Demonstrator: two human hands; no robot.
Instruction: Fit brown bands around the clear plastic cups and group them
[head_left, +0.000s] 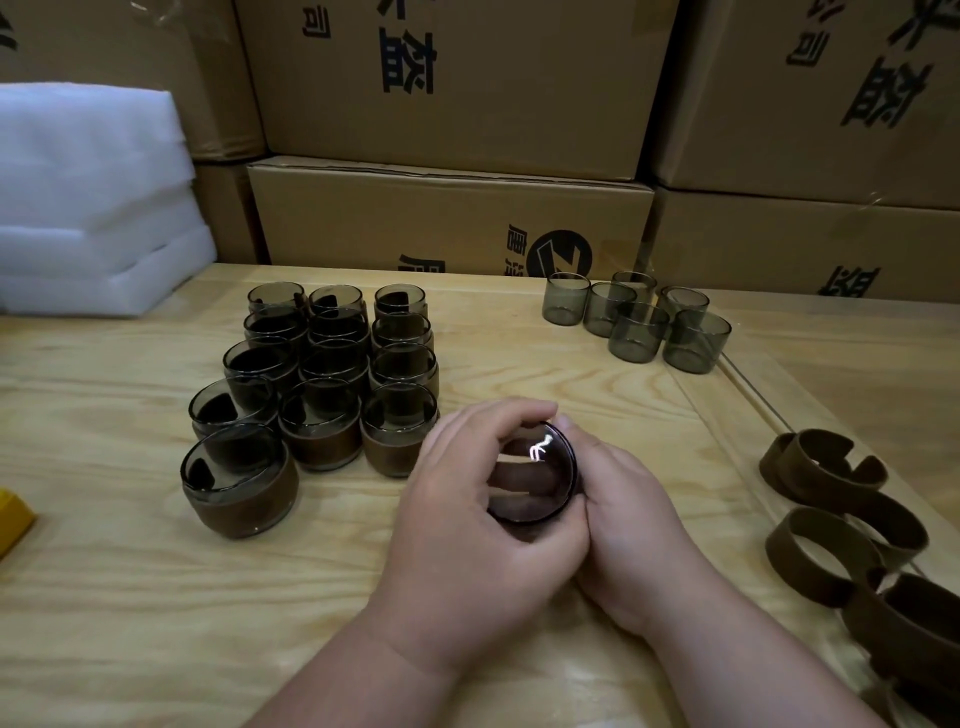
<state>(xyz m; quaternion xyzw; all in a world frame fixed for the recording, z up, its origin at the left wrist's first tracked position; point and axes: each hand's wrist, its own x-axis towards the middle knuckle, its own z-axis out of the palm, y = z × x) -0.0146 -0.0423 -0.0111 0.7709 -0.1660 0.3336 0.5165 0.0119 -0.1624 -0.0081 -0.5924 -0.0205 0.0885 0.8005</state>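
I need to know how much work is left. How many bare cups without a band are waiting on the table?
6, clustered at the table's far right: back left, back middle, back right, middle, front left, front right. More may hide behind them.

Left hand (467, 499) and right hand (623, 499) together, fingers (498, 421) curled, apparently gripping.

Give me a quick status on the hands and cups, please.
Both hands, left and right, grip one cup. Banded cups grouped left; bare cups far right, bands near right. Nothing in the way.
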